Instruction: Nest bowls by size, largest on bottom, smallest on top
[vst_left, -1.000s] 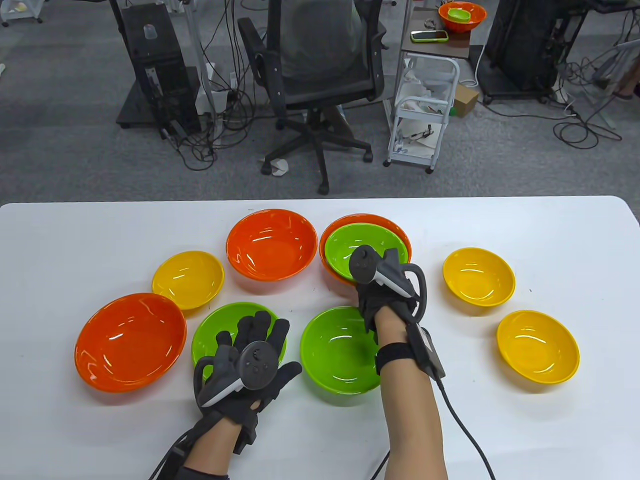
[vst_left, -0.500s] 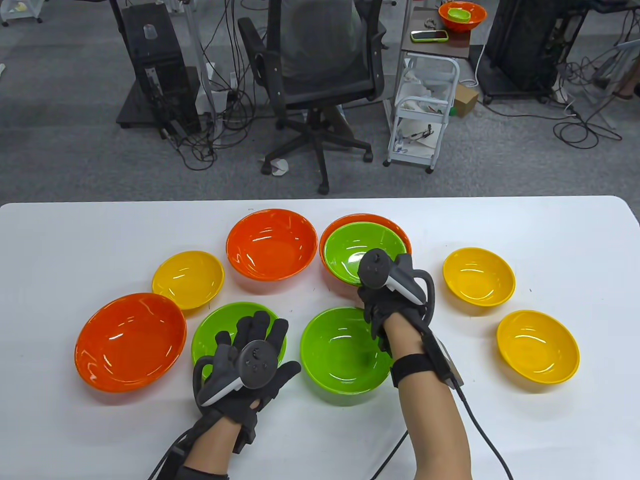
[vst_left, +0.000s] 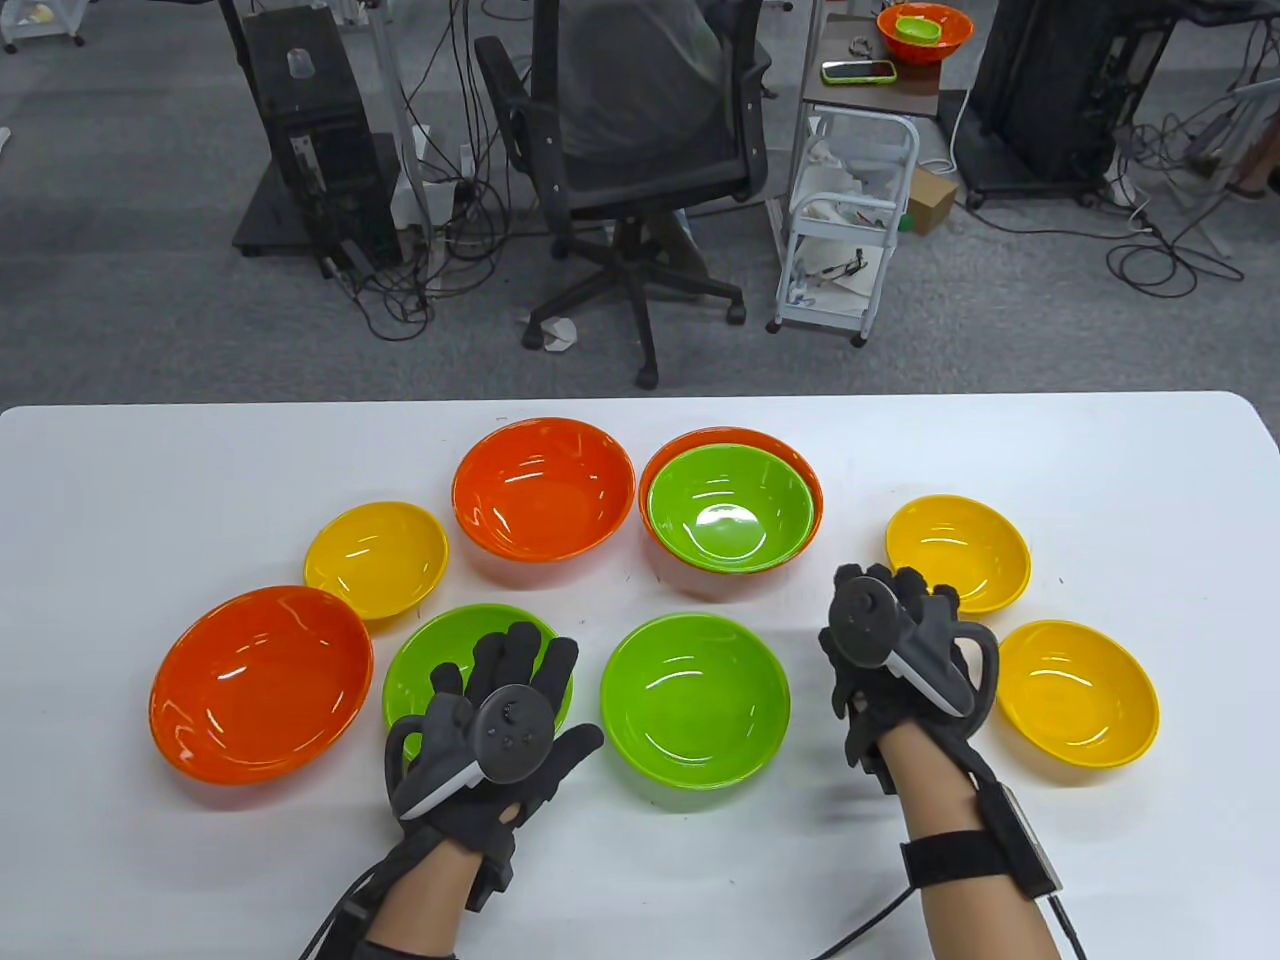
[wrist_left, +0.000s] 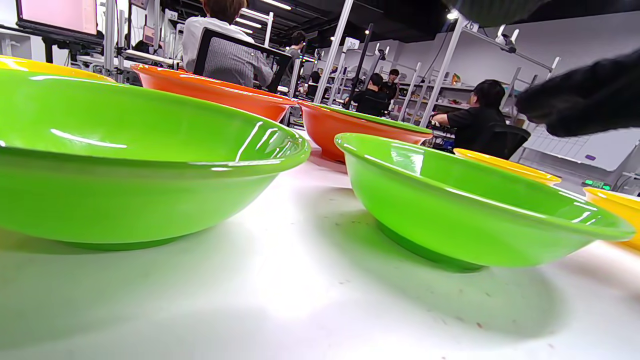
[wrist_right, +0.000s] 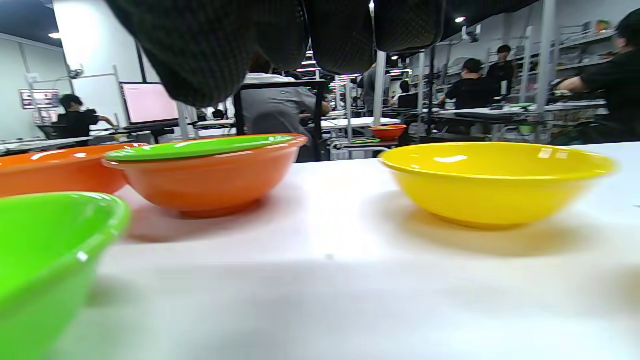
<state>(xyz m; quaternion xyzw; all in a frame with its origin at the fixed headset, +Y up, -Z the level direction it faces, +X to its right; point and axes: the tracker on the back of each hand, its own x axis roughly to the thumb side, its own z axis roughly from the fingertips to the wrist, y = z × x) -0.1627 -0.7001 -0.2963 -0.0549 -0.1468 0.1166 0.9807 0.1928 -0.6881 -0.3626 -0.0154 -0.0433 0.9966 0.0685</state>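
Observation:
A green bowl (vst_left: 730, 505) sits nested in an orange bowl (vst_left: 735, 437) at the back middle; the stack also shows in the right wrist view (wrist_right: 210, 170). My right hand (vst_left: 893, 603) is empty, fingers loose, over the table between that stack and two yellow bowls (vst_left: 957, 552) (vst_left: 1076, 692). My left hand (vst_left: 520, 690) is spread open over the near edge of a green bowl (vst_left: 440, 645). Another green bowl (vst_left: 694, 700) stands between the hands. Two more orange bowls (vst_left: 260, 680) (vst_left: 543, 488) and a third yellow bowl (vst_left: 376, 558) stand at the left.
The white table (vst_left: 1150, 470) ends in a far edge just behind the bowls. Beyond it on the floor are an office chair (vst_left: 640, 150), a white cart (vst_left: 850, 230) and cables.
My right hand has let go of the nested green bowl and drawn back to the right, toward the yellow bowls. My left hand has not moved.

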